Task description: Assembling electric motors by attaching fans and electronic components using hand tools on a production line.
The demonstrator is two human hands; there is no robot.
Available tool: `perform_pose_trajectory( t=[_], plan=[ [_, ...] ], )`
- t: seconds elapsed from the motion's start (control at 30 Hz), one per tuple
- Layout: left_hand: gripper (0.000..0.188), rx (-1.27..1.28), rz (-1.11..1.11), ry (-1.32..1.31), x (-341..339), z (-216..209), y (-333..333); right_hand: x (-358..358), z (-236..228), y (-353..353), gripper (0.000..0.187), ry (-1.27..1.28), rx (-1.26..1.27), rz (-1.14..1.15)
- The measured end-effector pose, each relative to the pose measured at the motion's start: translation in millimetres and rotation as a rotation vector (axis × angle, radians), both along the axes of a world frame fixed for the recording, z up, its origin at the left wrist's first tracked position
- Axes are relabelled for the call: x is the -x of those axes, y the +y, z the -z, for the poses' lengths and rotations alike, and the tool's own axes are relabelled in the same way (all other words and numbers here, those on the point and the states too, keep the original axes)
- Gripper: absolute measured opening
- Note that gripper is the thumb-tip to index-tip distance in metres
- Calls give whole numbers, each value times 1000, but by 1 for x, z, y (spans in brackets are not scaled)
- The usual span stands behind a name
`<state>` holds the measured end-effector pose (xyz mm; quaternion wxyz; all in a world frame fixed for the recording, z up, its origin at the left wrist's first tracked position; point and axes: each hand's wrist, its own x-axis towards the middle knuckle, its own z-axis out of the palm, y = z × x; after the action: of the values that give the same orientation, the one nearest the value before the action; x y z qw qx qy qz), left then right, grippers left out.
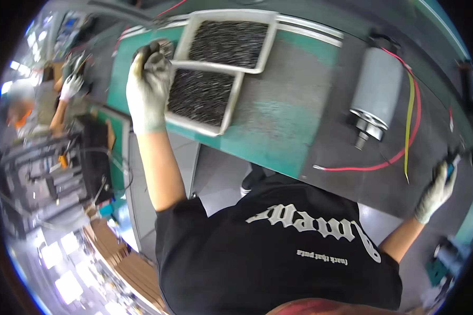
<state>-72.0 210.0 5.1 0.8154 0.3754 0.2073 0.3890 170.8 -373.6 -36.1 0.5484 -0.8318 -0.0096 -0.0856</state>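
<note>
My left hand (148,86), in a white glove with dark fingertips, is raised at the left edge of two white trays. Its fingers are curled together, and whatever they may hold is hidden. Beside it, the nearer tray (223,126) and the farther tray (272,39) are filled with small dark pieces, blurred, perhaps screws. Out at the far right, my gloved right hand (437,193) is closed around a blue and black hand tool (450,164), its kind unclear. Between my hands lies a grey cylindrical motor (378,86) with its shaft toward me.
A red wire (370,168) and a yellow-green wire (409,126) trail from the motor over the dark mat (326,142). The trays stand on a green worktop (284,142). At the left, another person's gloved hand (71,86) is by a bench, near a black rack (42,178).
</note>
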Motion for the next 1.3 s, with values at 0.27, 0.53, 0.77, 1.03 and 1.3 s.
perform_pose_trajectory(
  t=[0.27, 0.53, 0.77, 1.03, 1.3],
  plan=[
    [8, 450, 562, -280, -99, -32, -253, 41, -114, 146, 47, -844, 551, -749],
    [9, 259, 649, -331, -107, -26, -269, 67, -164, 145, 62, -625, 858, -596],
    [10, 116, 553, -254, -110, -20, -268, 47, -140, 152, 61, -770, 777, -629],
    [8, 224, 556, -202, -112, -18, -266, 55, -156, 155, 60, -739, 907, -624],
    [9, 156, 491, -201, -120, -6, -267, 35, -137, 154, 58, -774, 843, -704]
  ],
)
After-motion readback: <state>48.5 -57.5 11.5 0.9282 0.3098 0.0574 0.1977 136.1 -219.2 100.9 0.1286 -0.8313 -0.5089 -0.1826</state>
